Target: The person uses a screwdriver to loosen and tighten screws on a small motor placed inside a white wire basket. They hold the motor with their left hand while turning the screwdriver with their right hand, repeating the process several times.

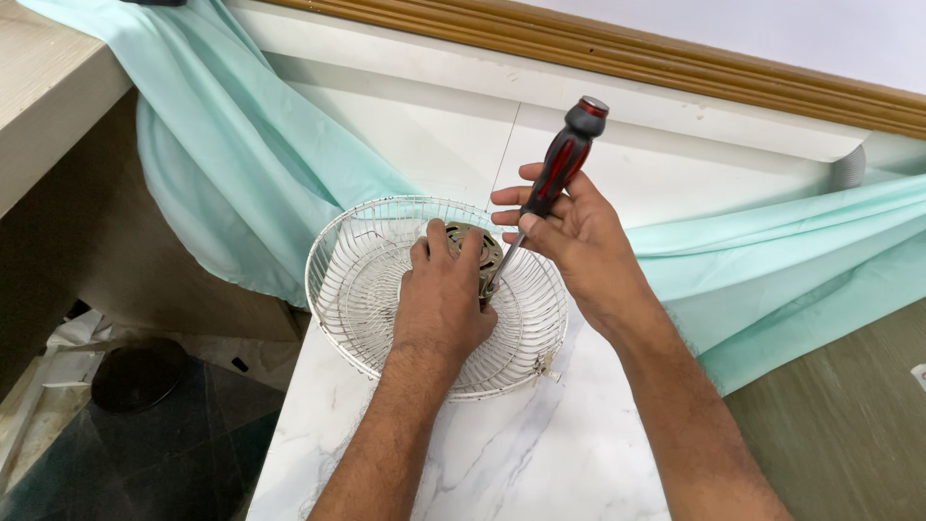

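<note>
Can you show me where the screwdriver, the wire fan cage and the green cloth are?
screwdriver (561, 162), head view, on its red and black handle.
wire fan cage (352, 280), head view, on its left wires.
green cloth (241, 154), head view, on the hanging fold.

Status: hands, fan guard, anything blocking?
Left hand clamps motor hub inside wire fan guard. Right hand holds screwdriver, tip at hub. Nothing blocking.

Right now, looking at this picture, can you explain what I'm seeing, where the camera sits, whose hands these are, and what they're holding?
The single view comes from a camera worn on a person's head, looking down at their own bare hands. The left hand presses on a round metal motor part inside a white wire fan guard, which rests on a white marble-patterned table. The right hand holds a red-and-black-handled screwdriver, tip down at that part. Pale green cloth drapes behind.
</note>
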